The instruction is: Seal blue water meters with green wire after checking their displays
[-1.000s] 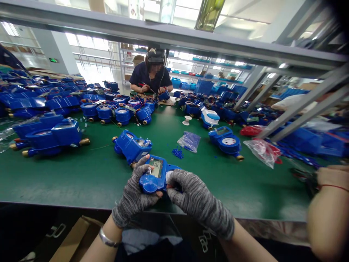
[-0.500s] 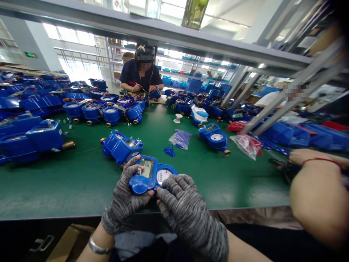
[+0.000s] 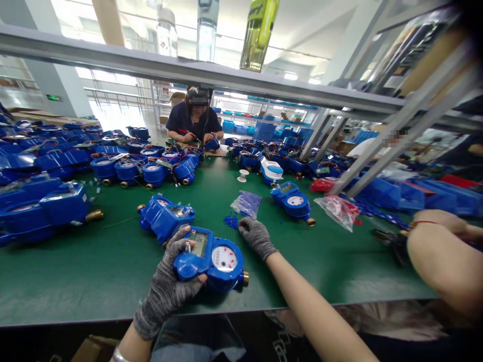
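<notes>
My left hand point(image 3: 169, 281), in a grey knitted fingerless glove, grips the left end of a blue water meter point(image 3: 209, 257) near the table's front edge. The meter has a small LCD screen, a round white dial facing up and a brass pipe end at the right. My right hand point(image 3: 256, 237), gloved alike, rests with curled fingers at a small pile of tiny blue parts point(image 3: 230, 221); what its fingertips hold is hidden. Just behind the pile lies a clear bag of blue parts point(image 3: 247, 203). Another blue meter point(image 3: 164, 216) lies behind my left hand.
A further meter point(image 3: 292, 201) lies to the right, near a white spool point(image 3: 242, 175) and a plastic bag with red contents point(image 3: 339, 211). Many meters point(image 3: 49, 201) crowd the left. A person point(image 3: 194, 118) works opposite; a neighbour's arm point(image 3: 445, 256) reaches in at right. A shelf point(image 3: 226, 75) crosses overhead.
My right hand has left the meter's dial and moved away to the pile of tiny blue parts. My left hand still holds the meter, whose dial now shows fully. The view has tilted up slightly.
</notes>
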`<action>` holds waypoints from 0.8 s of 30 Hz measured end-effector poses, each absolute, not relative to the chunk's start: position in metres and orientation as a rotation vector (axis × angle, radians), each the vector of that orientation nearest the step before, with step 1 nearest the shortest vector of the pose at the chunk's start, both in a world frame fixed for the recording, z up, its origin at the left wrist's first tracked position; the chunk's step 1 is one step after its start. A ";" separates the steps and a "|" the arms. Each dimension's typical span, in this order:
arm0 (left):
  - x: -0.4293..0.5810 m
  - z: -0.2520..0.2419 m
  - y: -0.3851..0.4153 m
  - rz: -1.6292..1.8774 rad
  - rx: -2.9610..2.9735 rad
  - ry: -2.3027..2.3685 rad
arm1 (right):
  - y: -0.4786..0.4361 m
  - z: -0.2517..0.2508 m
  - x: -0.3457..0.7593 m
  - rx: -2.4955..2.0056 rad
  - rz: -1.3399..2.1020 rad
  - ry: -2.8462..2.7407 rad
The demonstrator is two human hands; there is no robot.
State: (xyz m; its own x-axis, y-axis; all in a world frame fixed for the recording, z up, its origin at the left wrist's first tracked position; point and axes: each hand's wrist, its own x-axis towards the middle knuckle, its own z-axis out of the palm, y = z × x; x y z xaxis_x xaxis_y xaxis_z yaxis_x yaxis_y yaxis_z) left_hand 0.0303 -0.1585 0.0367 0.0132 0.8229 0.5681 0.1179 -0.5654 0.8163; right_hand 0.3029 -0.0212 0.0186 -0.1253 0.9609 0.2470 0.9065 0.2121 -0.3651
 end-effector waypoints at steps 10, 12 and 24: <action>0.029 0.035 -0.155 1.547 1.705 1.007 | -0.016 0.022 0.303 -1.875 0.177 -2.106; 0.029 0.035 -0.153 1.550 1.717 1.005 | -0.013 0.023 0.304 -1.893 0.199 -2.104; 0.029 0.036 -0.158 1.574 1.714 0.964 | -0.013 0.033 0.298 -1.843 0.328 -2.065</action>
